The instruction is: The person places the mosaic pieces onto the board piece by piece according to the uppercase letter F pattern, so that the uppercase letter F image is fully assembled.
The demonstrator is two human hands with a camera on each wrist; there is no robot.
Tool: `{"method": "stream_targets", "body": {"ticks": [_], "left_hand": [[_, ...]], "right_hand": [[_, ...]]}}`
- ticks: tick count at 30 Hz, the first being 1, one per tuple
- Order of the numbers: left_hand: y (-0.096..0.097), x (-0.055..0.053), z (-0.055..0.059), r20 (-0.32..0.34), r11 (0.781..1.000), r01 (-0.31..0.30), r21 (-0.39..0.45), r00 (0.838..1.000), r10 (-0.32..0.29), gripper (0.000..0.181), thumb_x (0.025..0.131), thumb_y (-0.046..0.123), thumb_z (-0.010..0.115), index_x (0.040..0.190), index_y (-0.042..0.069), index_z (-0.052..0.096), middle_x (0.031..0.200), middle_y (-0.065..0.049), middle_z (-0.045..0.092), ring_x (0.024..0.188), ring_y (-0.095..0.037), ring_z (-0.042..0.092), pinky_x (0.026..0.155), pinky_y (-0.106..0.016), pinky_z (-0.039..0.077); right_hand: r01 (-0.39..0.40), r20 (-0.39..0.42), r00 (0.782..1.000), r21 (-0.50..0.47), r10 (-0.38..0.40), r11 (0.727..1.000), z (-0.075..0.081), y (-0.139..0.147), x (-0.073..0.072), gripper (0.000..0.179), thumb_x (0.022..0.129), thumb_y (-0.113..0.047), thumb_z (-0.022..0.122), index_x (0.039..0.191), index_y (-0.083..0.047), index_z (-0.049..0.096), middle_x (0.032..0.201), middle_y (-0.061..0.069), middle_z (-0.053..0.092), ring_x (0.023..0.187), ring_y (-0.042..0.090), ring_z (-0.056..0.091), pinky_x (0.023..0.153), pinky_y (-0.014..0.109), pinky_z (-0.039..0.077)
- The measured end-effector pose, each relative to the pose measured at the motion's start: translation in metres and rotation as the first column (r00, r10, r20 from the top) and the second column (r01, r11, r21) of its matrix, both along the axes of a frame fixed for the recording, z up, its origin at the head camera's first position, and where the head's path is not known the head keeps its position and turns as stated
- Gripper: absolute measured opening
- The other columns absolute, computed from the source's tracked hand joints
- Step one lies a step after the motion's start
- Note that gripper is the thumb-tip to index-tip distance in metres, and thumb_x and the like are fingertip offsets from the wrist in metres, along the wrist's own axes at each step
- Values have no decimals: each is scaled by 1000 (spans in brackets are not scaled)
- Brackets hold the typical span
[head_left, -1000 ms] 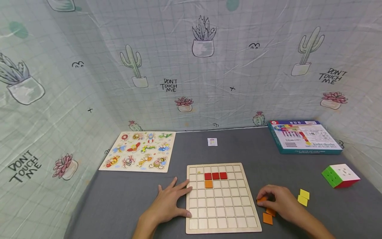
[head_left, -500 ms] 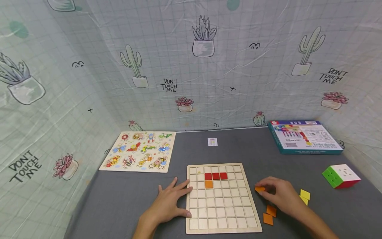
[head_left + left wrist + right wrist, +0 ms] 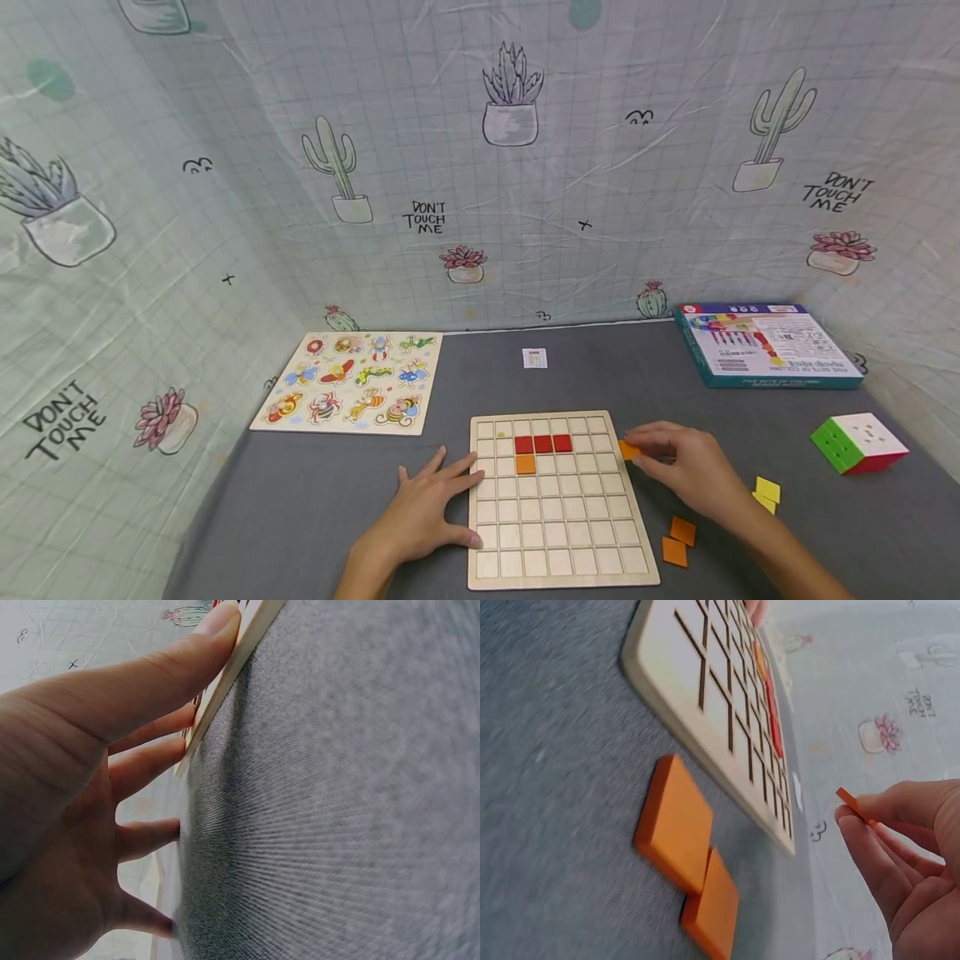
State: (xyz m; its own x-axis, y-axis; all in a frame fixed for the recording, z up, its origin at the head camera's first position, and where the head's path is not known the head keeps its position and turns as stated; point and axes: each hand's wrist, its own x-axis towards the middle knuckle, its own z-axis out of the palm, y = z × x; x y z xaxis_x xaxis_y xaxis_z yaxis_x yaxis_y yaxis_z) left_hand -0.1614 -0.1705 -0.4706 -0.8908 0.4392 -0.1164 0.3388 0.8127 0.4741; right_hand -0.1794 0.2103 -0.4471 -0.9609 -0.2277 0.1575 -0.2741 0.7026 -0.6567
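A wooden grid board lies flat on the dark cloth, with three red tiles in a row and one orange tile under the leftmost. My left hand is spread at the board's left side, thumb and two fingertips resting on its edge. Between thumb and fingers my right hand pinches another orange tile, just off the board's right edge and raised above the cloth. Two loose orange tiles lie on the cloth below that hand, one touching the other.
Two yellow tiles lie right of my right hand, partly behind the forearm. Farther right sits a puzzle cube, with a flat box behind it. An insect picture board lies back left. A small printed card is behind the grid board.
My right hand has picked up an orange tile from the loose ones and carried it forward and left to the board's right edge. The left hand has stayed in place.
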Motion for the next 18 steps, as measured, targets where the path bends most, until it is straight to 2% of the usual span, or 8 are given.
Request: {"method": "stream_targets", "body": {"ticks": [3,8,14,18], "left_hand": [[0,1,0,2,1000,1,4,1000,-1,87,66,55,88,143,25,62,160,2,48,152,-50,32,92,-96,16],[0,1,0,4,1000,1,11,1000,-1,86,66,54,88,143,25,62,160,2,48,152,-49,32,92,-96,16],[0,1,0,6,1000,-1,10,1000,1,86,66,54,88,143,25,62,160,2,48,152,-49,32,92,-96,16],[0,1,-1,4,1000,-3,9,1000,3,86,66,54,88,143,25,62,160,3,48,153,-49,31,92,-96,15]], "right_hand": [[-3,6,1000,-24,3,1000,3,-5,-1,25,87,-5,78,111,-9,79,116,7,76,93,14,75,76,21,62],[-2,18,1000,-31,3,1000,6,-13,-2,24,87,-9,79,111,-11,80,115,8,77,100,24,74,76,23,62],[-22,26,999,-51,24,998,4,-18,-4,23,87,-9,79,110,-9,80,117,10,76,91,11,72,75,20,61],[-22,14,1000,-45,23,999,-1,-21,-7,22,86,-9,80,107,-11,81,115,7,75,89,8,71,75,18,60]]}}
